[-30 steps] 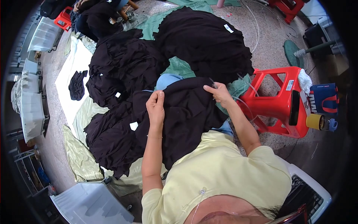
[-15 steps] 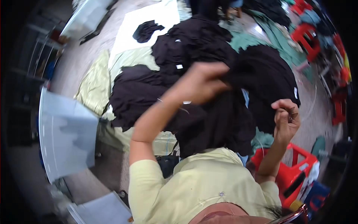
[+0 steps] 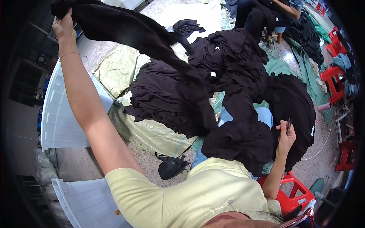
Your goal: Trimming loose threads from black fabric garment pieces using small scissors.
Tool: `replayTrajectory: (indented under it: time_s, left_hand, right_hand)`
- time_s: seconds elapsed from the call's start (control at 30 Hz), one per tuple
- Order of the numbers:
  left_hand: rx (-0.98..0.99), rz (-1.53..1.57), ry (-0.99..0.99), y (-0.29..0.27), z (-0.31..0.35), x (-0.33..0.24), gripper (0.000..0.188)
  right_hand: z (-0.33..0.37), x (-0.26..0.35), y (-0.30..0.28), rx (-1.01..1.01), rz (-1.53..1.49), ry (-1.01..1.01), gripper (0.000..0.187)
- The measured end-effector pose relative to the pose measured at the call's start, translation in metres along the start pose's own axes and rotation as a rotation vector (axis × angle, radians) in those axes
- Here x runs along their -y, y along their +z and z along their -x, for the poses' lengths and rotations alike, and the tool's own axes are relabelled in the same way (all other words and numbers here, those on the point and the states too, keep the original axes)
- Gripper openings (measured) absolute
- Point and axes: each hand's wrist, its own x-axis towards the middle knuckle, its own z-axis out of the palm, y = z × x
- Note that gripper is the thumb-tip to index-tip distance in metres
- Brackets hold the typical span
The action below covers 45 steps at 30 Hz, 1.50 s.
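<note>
So, the left hand [image 3: 64, 28] is closed around one end of the dark cloth [image 3: 118, 24], which trails down to its right, across the dark pile [image 3: 157, 95]. Looks light, soft and floppy, probably not fragile; I'd pinch a bunched edge. The right hand [image 3: 286, 140], well apart, has fingers curled on a small dark tool [image 3: 289, 124].

Heaped dark garments [image 3: 163, 91] and pale bins [image 3: 62, 117] show a clothing workshop.
</note>
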Motion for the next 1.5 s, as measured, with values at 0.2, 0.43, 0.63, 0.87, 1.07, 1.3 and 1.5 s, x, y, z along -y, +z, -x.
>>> replayTrajectory:
  time_s: [0.2, 0.43, 0.63, 0.87, 1.07, 1.3, 1.5]
  left_hand:
    - [0.168, -0.199, 0.029, 0.012, 0.063, 0.049, 0.02]
    - [0.649, -0.606, -0.068, 0.073, 0.349, 0.137, 0.026]
    - [1.06, -0.214, -0.591, 0.079, 0.553, 0.086, 0.018]
    - [1.222, 0.144, -0.136, 0.14, 0.586, -0.124, 0.013]
    - [1.442, 0.027, 0.135, 0.111, 0.598, -0.174, 0.038]
    - [1.748, -0.073, 0.158, 0.112, 0.59, -0.168, 0.027]
    - [1.206, 0.154, -0.342, 0.099, 0.562, -0.165, 0.005]
  right_hand:
    - [0.004, -0.016, 0.005, 0.058, 0.073, -0.073, 0.018]
    - [0.022, -0.031, -0.016, -0.081, 0.311, 0.093, 0.02]
    - [0.033, -0.062, -0.044, -0.133, 0.366, 0.118, 0.024]
    - [0.074, -0.119, -0.084, -0.071, 0.325, 0.359, 0.032]
    - [0.063, -0.095, -0.096, -0.258, -0.032, 0.395, 0.018]
    - [0.029, -0.058, -0.118, 0.09, 0.254, -0.043, 0.014]
    - [0.101, -0.098, -0.12, 0.245, 0.029, 0.545, 0.051]
